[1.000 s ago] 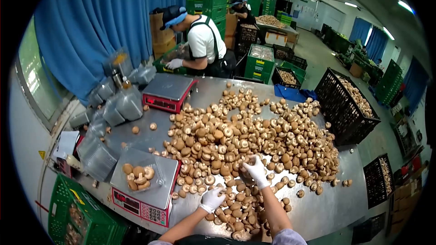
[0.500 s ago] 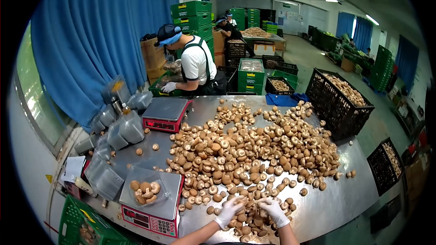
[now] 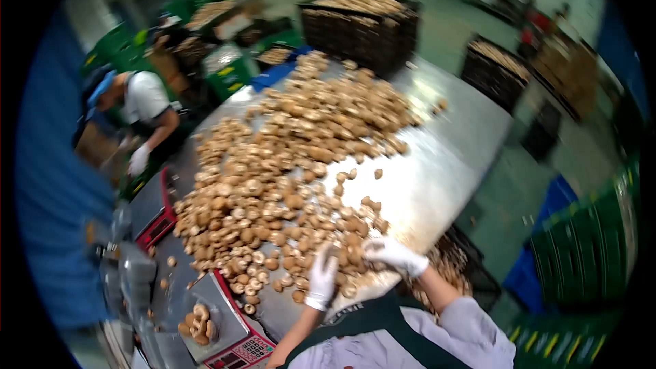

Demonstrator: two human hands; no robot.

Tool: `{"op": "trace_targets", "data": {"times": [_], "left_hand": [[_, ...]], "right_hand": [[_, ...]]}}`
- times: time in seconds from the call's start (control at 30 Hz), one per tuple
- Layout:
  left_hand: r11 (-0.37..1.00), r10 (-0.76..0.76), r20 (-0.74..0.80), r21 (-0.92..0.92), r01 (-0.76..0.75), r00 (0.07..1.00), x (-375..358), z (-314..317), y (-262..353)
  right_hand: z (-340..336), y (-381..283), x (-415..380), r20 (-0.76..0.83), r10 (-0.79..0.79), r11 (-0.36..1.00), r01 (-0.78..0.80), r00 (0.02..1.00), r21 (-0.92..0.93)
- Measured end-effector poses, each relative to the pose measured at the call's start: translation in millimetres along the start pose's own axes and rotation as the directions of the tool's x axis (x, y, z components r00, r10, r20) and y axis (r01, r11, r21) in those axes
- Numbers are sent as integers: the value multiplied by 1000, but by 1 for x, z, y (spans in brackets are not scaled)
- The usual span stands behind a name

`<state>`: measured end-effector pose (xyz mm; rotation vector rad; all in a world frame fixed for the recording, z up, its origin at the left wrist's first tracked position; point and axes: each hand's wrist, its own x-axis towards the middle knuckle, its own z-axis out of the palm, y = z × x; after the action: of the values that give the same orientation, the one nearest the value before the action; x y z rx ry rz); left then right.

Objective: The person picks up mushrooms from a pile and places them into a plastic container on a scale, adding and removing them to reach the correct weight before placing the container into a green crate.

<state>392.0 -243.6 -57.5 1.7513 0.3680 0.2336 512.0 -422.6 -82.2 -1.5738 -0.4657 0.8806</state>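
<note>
Brown mushrooms lie in a wide heap across the metal table. In its white glove, my left hand reaches into the near edge of the heap, its fingers smeared by motion. My right hand, gloved too, lies beside it over several mushrooms, fingers stretched out and apart; no held mushroom is visible. On the scale at the lower left sits a small pile of mushrooms; blur hides the container around them.
Another scale stands farther up the left side, near clear plastic boxes. A co-worker bends beyond it. Black crates of mushrooms stand past the far table edge and at the right. Green crates are stacked lower right.
My view has swung right and down, so the table appears turned and my apron and sleeves show. My hands have moved slightly apart at the near edge of the heap.
</note>
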Motion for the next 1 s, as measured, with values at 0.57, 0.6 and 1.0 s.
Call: {"op": "trace_targets", "data": {"times": [0.57,0.6,1.0], "left_hand": [[602,100,-81,799,4,992,-14,-58,-85],[604,98,-94,797,15,991,-15,-58,-86],[748,241,-182,661,-62,953,-18,-56,-61]], "right_hand": [[-199,96,-151,-986,31,808,-585,162,-71],[-203,106,-157,-992,15,719,-690,125,-76],[-168,56,-90,-682,211,693,384,701,610]]}}
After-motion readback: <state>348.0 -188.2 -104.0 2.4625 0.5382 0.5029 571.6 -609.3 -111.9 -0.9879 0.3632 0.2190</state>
